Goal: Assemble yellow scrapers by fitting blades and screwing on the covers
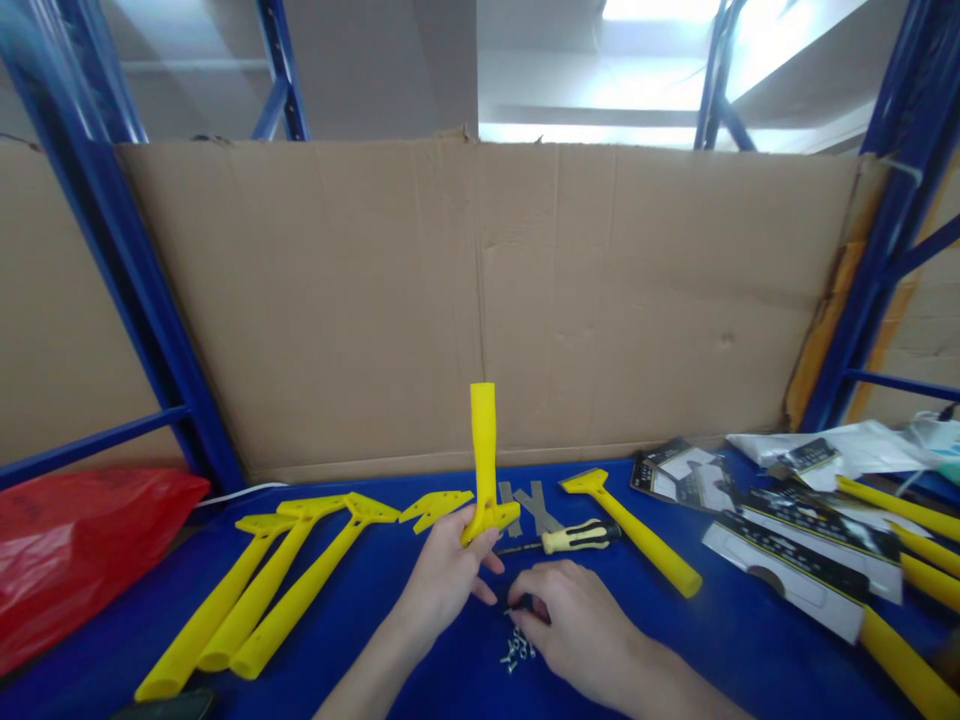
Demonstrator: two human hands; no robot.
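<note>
In my left hand [444, 568] is a yellow plastic scraper [484, 440], gripped by its head with the handle pointing up. My right hand [574, 618] is low over the blue tabletop, thumb and forefinger pinched on a small screw [508, 611]. Just beneath those fingertips lies a small pile of silver screws [517, 648]. Beyond the hands rests a screwdriver [577, 538] with a cream and black handle. Flat grey blades [538, 508] and loose yellow head pieces [435, 508] lie behind it.
Three yellow scrapers [300, 590] lie to the left, near a red plastic bag [90, 550]. Another scraper [637, 535] lies right of the screwdriver. Carded scrapers [795, 560] are heaped at the right. A cardboard wall [487, 300] and blue rack posts [150, 300] enclose the table.
</note>
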